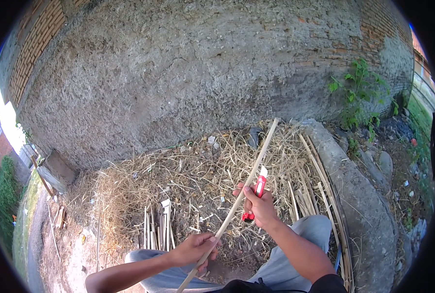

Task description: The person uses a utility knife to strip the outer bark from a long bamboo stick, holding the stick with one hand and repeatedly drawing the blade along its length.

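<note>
Stick: in the head view, it is held aslant in front of the body, its far end raised toward the wall and its near end carried down to the lower edge.
Left hand: its grip is closed around the lower part of the stick.
Right hand: its grip is clenched on the knife, and the stick is touched by the thumb and fingers farther up.
Knife: it is red, with a bare blade pointed up and away, just beside the stick.
Left strips: they are laid side by side on the ground, near the left knee.
Right strips: they are stretched lengthwise along the concrete edging.
Shavings: they are scattered over the ground.
Trousers: they are grey, and both knees are bent.
Wall: it is coated in rough grey plaster, with brick exposed in places.
Plant: it is rooted near the wall, at the right.
</note>
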Demonstrator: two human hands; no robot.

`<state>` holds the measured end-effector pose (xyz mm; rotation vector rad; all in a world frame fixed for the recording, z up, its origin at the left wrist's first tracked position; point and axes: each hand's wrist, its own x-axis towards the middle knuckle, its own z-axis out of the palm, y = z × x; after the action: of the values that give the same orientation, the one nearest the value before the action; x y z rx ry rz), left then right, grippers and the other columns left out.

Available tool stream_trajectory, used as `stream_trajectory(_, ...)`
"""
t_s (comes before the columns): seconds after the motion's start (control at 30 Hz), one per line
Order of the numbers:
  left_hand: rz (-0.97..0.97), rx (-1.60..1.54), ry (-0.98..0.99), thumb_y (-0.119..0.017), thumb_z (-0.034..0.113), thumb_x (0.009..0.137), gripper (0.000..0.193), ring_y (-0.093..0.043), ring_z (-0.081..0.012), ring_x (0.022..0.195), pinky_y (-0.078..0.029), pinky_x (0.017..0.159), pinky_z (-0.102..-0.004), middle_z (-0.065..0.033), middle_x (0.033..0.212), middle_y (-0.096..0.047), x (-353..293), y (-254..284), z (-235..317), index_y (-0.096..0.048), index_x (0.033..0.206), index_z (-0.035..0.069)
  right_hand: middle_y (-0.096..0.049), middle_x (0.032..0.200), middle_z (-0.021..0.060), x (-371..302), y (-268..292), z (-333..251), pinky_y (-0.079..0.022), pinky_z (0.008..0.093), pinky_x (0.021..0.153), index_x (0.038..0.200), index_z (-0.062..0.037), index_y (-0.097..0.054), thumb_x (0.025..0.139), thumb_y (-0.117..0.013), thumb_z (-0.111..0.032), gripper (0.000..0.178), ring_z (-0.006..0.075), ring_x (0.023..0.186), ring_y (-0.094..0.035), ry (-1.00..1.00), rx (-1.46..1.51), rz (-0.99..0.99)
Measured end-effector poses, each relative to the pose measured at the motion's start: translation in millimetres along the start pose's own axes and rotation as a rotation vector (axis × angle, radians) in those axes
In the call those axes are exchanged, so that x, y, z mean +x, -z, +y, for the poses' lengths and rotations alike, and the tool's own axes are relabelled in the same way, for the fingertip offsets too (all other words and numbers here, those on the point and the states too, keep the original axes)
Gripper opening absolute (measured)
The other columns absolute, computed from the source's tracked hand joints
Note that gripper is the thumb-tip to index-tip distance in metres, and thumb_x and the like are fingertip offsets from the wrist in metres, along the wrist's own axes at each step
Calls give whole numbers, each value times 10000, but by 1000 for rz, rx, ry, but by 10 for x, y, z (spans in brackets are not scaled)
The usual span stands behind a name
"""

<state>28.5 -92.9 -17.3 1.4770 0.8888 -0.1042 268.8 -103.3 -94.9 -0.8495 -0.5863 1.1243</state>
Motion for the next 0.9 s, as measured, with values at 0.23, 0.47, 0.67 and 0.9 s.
stream_trajectory(0.23,199,-169,-50,-347,305,1087,390,-374,-35,490,-349,435,-205,-26,755,-554,488,76,-344,-526,1212,-18,-667,1020,229,-28,74,5,-520,449,712,1356,-30,-429,1018,-498,-317,449,330,821,-677,137,-1048,83)
stream_trajectory(0.47,131,-375,-184,-386,222,1077,322,-353,-36,541,-349,494,-205,-38,808,-570,742,289,-585,-521,1235,-25,-707,893,172,-260,-73,197,-561,382,607,1135,-31,-596,942,-642,-245,292,306,728,-713,446,-1139,-123)
stream_trajectory(0.67,73,-607,-107,-369,161,1075,261,-351,-41,532,-315,468,-207,-38,820,-573,668,267,-791,-501,1240,7,-714,861,139,-393,-89,500,-557,348,535,1010,-54,-663,901,-705,-276,251,275,648,-705,503,-1213,-203)
stream_trajectory(0.9,188,-503,-160,-356,205,1082,286,-356,-35,514,-294,444,-204,-31,803,-571,653,188,-923,-538,1195,15,-713,860,108,-389,-88,683,-559,354,585,946,-55,-667,880,-723,-226,192,284,680,-696,485,-1304,-199)
